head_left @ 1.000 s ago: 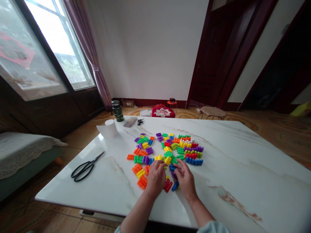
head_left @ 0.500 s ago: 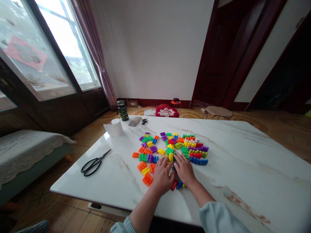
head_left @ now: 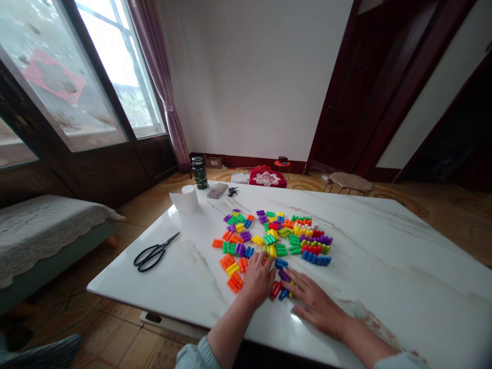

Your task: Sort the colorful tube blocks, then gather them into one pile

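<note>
Black-handled scissors point(head_left: 154, 254) were laid on the glossy veined marble tabletop point(head_left: 388, 287). The left hand point(head_left: 258, 279) was held with fingers together against ribbed, capsule-shaped plastic blocks point(head_left: 294, 240) scattered mid-table; the right hand point(head_left: 313, 305) lay flat just beside them, fingers slightly apart.

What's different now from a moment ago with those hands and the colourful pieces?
The right hand has slid rightward and toward the person, away from the colourful plastic blocks, and lies flat on the marble table, holding nothing visible. The left hand stays at the blocks' lower edge. The black scissors stayed put.
</note>
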Motion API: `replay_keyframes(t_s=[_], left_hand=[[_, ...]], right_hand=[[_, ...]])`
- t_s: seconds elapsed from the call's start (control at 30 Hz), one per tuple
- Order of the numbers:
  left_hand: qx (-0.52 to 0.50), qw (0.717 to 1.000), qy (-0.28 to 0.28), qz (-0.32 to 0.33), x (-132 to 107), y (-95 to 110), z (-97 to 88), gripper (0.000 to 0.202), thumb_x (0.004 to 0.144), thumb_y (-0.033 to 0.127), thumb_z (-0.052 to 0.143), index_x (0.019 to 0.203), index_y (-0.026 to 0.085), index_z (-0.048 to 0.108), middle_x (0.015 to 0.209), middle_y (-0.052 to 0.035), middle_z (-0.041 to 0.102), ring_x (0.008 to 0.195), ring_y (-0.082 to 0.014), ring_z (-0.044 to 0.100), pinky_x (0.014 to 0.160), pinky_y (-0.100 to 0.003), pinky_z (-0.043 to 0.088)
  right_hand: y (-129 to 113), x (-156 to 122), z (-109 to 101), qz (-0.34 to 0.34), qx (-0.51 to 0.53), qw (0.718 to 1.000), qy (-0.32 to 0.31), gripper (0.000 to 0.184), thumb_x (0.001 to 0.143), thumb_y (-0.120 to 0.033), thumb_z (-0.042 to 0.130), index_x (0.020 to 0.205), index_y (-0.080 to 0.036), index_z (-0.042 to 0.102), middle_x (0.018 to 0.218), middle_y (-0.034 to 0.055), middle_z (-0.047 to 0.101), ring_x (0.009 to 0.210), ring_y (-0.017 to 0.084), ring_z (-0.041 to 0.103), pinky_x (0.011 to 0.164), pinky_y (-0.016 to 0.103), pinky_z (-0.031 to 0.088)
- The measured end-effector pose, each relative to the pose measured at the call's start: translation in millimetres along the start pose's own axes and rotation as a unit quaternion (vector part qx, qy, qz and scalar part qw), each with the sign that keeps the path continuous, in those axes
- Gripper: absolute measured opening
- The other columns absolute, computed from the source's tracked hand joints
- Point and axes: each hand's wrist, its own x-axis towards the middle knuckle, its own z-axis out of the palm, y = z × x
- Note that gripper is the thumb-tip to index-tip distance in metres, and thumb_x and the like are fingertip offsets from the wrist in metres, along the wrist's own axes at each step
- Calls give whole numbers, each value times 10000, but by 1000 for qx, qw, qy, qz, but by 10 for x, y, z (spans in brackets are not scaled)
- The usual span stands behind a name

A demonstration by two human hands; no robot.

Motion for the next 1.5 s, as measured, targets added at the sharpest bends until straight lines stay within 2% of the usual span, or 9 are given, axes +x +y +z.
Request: replay_keyframes(t_s=[0.2, 0.37, 0.57, 0.7, 0.87, 1.03, 1.27, 1.37, 1.5], left_hand=[[-27, 998, 17, 60, -124, 132, -162, 295, 931, 213, 504, 1208, 225, 603, 1302, -121, 564, 1241, -267, 518, 1084, -547, 403], [-28, 996, -22, 85, -664, 189, -428, 432, 905, 189, 527, 1327, 281, 518, 1423, -100, 501, 1327, -265, 462, 1108, -518, 400], [74, 994, 48, -64, -1170, -253, -588, 619, 859, 224, 601, 1439, 266, 389, 1522, -142, 362, 1394, -316, 374, 1072, -518, 439], [86, 988, 44, -124, -1095, -411, -572, 790, 793, 334, 693, 1481, 244, 316, 1560, -160, 289, 1416, -347, 334, 1084, -531, 419], [101, 984, 21, -146, -992, -407, -503, 732, 796, 399, 687, 1444, 244, 384, 1569, -162, 280, 1400, -346, 369, 1109, -543, 380], [93, 984, 24, -150, -997, -397, -503, 751, 802, 393, 683, 1457, 245, 348, 1565, -165, 284, 1409, -341, 356, 1117, -548, 365], [67, 988, 11, -142, -802, -426, -546, 819, 747, 343, 739, 1467, 263, 358, 1605, -154, 153, 1458, -372, 227, 1108, -551, 369], [81, 988, 16, -130, -719, -448, -518, 699, 708, 322, 773, 1354, 270, 510, 1572, -138, 239, 1444, -399, 231, 1099, -585, 365], [67, 992, 46, -101, -681, -439, -490, 308, 810, 183, 653, 1110, 250, 641, 1429, -110, 444, 1343, -316, 398, 1060, -501, 443]], right_hand=[[2, 115, 238, 56, -35, 996, 57, 561, 963, -384, 489, 1500, -366, 327, 1563, 59, 322, 1425, 267, 341, 1122, 535, 355], [6, 88, 235, 55, -58, 996, 35, 555, 981, -403, 446, 1513, -375, 290, 1583, 37, 288, 1448, 249, 293, 1143, 517, 333], [7, 85, 205, 64, -61, 996, 12, 504, 990, -423, 419, 1486, -353, 368, 1586, 24, 289, 1454, 226, 284, 1165, 475, 308], [17, 70, 221, 69, -64, 995, 8, 493, 992, -437, 408, 1476, -350, 384, 1594, 18, 274, 1460, 218, 269, 1172, 467, 297], [26, 56, 240, 64, -66, 996, 21, 493, 992, -418, 414, 1478, -345, 376, 1594, 19, 275, 1457, 213, 276, 1172, 464, 300], [25, 59, 240, 60, -59, 996, 30, 493, 984, -406, 435, 1471, -343, 390, 1585, 22, 300, 1451, 221, 291, 1165, 466, 314], [23, 69, 232, 62, -56, 996, 34, 482, 979, -409, 444, 1454, -327, 422, 1572, 31, 328, 1443, 224, 310, 1156, 468, 332], [5, 73, 209, 67, -54, 996, 30, 474, 979, -416, 443, 1443, -320, 439, 1571, 32, 331, 1442, 227, 312, 1156, 472, 332], [-26, 83, 169, 74, -48, 996, 20, 462, 986, -422, 429, 1434, -315, 451, 1570, 30, 332, 1445, 224, 307, 1162, 469, 325]])
